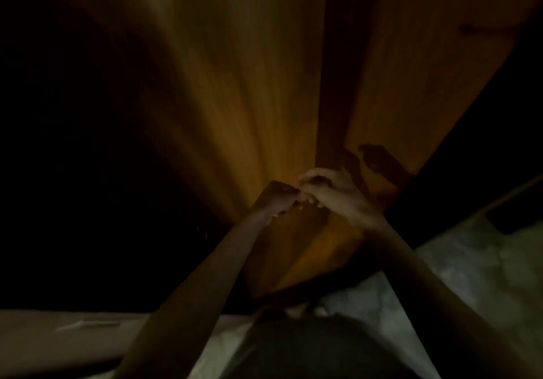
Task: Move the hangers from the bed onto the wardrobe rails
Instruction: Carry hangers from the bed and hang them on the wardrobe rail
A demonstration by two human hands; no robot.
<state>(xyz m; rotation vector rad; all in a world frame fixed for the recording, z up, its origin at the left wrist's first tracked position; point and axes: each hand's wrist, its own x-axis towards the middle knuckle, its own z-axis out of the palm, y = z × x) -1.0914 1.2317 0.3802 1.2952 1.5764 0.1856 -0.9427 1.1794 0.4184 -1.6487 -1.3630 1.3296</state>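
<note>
The view is very dim. Orange-brown wooden wardrobe doors [223, 99] fill the middle, with a darker vertical strip [338, 84] between two panels. My left hand [276, 199] and my right hand [329, 193] meet at that strip, low on the doors, with both arms stretched forward. The fingers of both hands are curled and the fingertips almost touch. In the dark I cannot make out whether either hand grips a door edge, a handle or nothing. No hanger and no rail can be seen.
Blackness covers the left side [58, 143] and the far right. A pale mottled floor [470, 261] shows at the lower right. A greyish flat surface [58, 337] lies at the lower left. My dark clothing [317, 349] fills the bottom centre.
</note>
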